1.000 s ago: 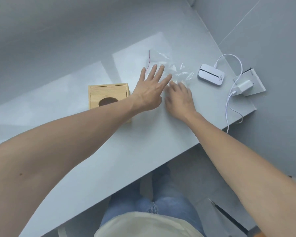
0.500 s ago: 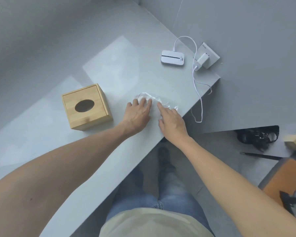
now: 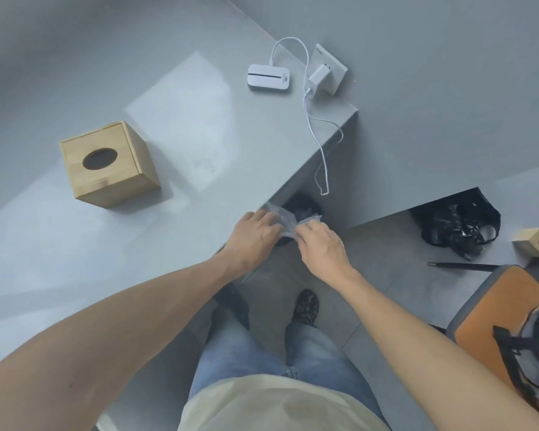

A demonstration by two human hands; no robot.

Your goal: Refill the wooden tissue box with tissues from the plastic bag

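Observation:
The wooden tissue box (image 3: 108, 164) stands on the grey table (image 3: 199, 150) at the left, its oval top hole dark. A crumpled clear plastic bag (image 3: 285, 217) is held at the table's front edge, just past it. My left hand (image 3: 252, 236) grips the bag's left side and my right hand (image 3: 319, 241) grips its right side, the two hands close together. Both hands are well to the right of the box. I cannot make out tissues inside the bag.
A white device (image 3: 269, 77) lies at the table's far right, cabled to a charger (image 3: 318, 77) in a wall socket, the cable hanging over the edge. On the floor: a black bag (image 3: 458, 227), a small wooden block (image 3: 534, 241), a pen (image 3: 458, 265). An orange-topped stool (image 3: 498, 306) stands at the right.
Both hands have slid the plastic bag across the table toward me, off the front edge, and now grip it. The view has swung down and right.

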